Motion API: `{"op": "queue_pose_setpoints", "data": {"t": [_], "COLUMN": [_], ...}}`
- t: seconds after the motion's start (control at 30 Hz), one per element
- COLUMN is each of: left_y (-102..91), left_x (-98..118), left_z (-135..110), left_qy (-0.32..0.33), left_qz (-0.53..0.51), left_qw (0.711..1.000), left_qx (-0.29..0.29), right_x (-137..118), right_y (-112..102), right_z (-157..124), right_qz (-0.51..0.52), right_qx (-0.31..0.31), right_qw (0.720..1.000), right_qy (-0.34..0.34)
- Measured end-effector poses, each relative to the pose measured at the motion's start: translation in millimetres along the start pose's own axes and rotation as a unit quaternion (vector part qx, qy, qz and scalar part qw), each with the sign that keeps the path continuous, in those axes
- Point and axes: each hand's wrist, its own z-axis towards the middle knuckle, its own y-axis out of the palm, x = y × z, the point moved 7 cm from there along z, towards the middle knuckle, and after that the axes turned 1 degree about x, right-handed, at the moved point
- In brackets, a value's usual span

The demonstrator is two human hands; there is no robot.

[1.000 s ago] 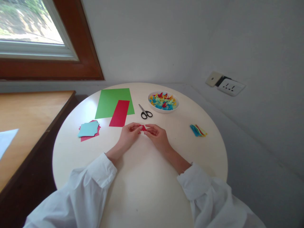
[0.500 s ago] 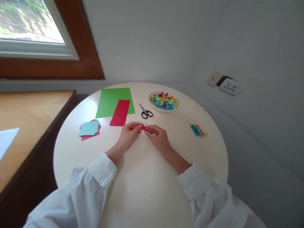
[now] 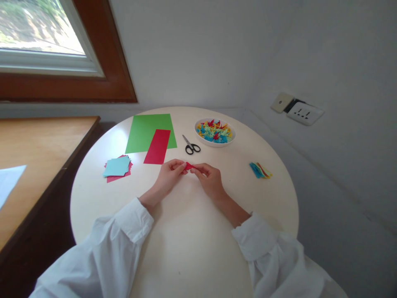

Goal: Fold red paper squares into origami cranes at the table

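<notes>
My left hand (image 3: 169, 176) and my right hand (image 3: 210, 179) meet just above the round cream table (image 3: 186, 231), near its middle. Both pinch a small folded piece of red paper (image 3: 189, 166) between fingertips, and most of it is hidden by the fingers. Beyond the hands lie a red paper strip (image 3: 157, 146) overlapping a green sheet (image 3: 145, 130), black scissors (image 3: 191, 146), and a white bowl (image 3: 215, 133) holding several small coloured folded papers.
A stack of light-blue and red paper squares (image 3: 117, 167) lies to the left. A small pile of coloured pieces (image 3: 260, 170) sits to the right. A wooden ledge (image 3: 34, 157) runs along the left under a window, and a wall socket (image 3: 304, 113) is at the right.
The hands have stayed in place; the fingers have shifted slightly on the red paper, which now looks flatter and narrower between them.
</notes>
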Motion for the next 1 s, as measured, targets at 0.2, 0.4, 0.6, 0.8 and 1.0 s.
{"op": "queue_pose_setpoints", "data": {"t": [0.2, 0.4, 0.6, 0.8, 1.0], "left_y": [0.0, -2.5, -1.3, 0.8, 1.7], "left_x": [-3, 3, 7, 7, 4], "left_z": [1, 2, 1, -1, -1], "left_qy": [0.005, 0.054, 0.082, 0.091, 0.093], "left_qz": [-0.012, 0.057, 0.087, 0.099, 0.125], "left_qw": [1.0, 0.996, 0.993, 0.991, 0.988], "left_qx": [-0.002, 0.029, 0.016, -0.003, -0.014], "right_x": [-1, 1, 8, 10, 9], "right_y": [2, 5, 7, 7, 10], "right_z": [0, -1, 1, 2, 2], "right_qz": [-0.006, 0.037, 0.093, 0.074, 0.073], "right_qx": [-0.014, -0.019, -0.01, -0.024, -0.041], "right_qw": [1.0, 0.998, 0.991, 0.992, 0.994], "right_qy": [-0.001, 0.044, 0.093, 0.095, 0.076]}}
